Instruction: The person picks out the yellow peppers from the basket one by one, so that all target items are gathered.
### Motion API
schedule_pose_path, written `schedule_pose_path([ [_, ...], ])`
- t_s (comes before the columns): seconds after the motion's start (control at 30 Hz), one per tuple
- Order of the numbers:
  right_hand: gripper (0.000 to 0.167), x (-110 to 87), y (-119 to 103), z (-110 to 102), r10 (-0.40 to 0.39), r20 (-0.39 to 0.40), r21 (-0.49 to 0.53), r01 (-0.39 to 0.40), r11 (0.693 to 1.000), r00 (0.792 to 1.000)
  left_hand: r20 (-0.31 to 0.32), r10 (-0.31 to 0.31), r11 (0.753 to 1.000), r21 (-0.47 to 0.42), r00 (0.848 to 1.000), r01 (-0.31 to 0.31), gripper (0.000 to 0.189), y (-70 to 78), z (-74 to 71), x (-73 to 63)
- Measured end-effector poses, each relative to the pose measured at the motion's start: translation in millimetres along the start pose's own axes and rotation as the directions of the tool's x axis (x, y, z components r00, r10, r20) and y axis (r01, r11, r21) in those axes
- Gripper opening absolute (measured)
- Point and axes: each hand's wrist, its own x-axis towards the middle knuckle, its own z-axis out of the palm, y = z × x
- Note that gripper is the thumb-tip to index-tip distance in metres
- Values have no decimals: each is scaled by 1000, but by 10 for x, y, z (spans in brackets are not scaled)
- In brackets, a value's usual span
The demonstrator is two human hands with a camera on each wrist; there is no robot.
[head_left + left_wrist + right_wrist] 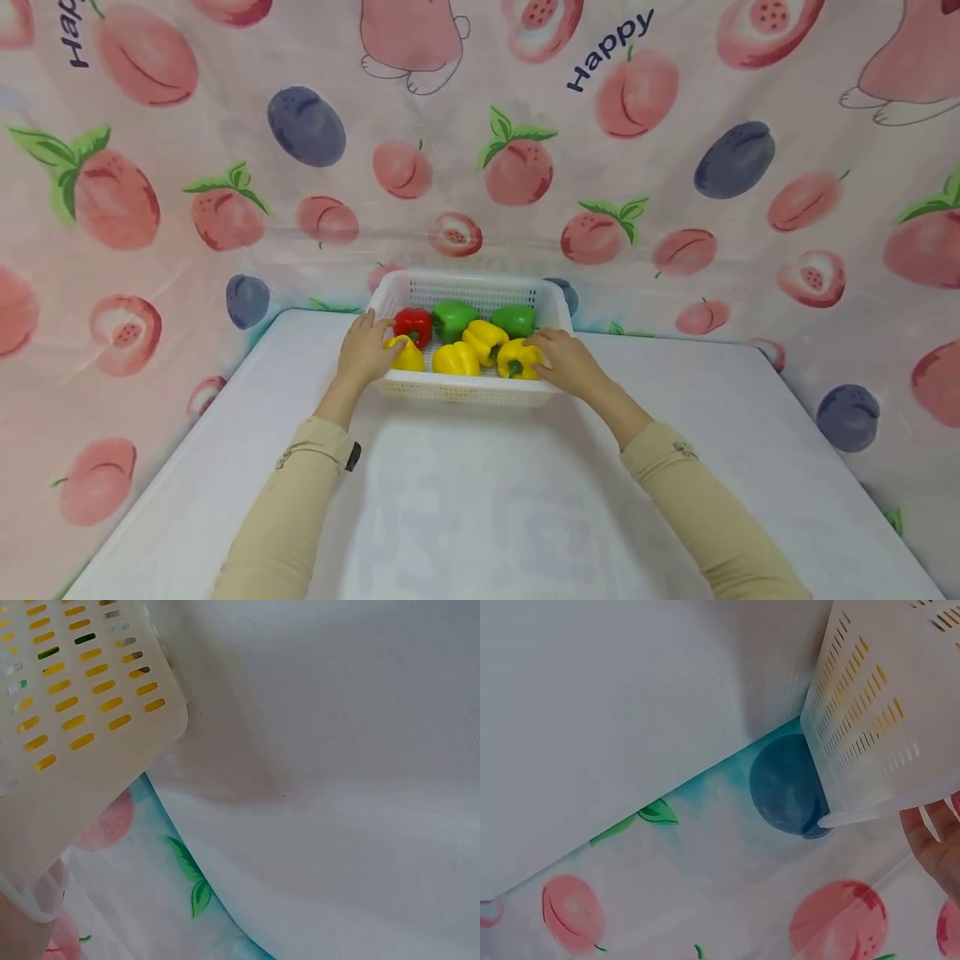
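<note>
A white plastic basket (472, 287) with slotted walls holds several bell peppers. My left hand (363, 348) reaches over its left rim, thumb and fingers around a yellow bell pepper (408, 358) at the front left. Over the right rim, my right hand (567, 360) grips another yellow bell pepper (516, 360) at the front right. Between them lie two more yellow peppers, one of them this front pepper (455, 359). In the left wrist view the basket wall (150, 735) hides the fingers. Fingers (926, 840) pass behind the rim in the right wrist view, their tips hidden.
A red bell pepper (413, 327) lies at the basket's left, with two green ones, such as this green pepper (454, 319), along the back. The basket stands near the far edge of a white-covered table (480, 500). Behind it hangs a fruit-print cloth (450, 125).
</note>
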Motion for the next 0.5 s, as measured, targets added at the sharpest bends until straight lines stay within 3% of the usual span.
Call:
schedule_pose_path([
  [0.2,36,46,-5,11,-16,52,-14,17,1000,999,9,2,1000,-3,1000,-2,52,-7,5,-11],
  [0.5,39,165,46,-3,4,182,54,-14,998,983,7,2,1000,-2,1000,-2,52,13,-32,-28],
])
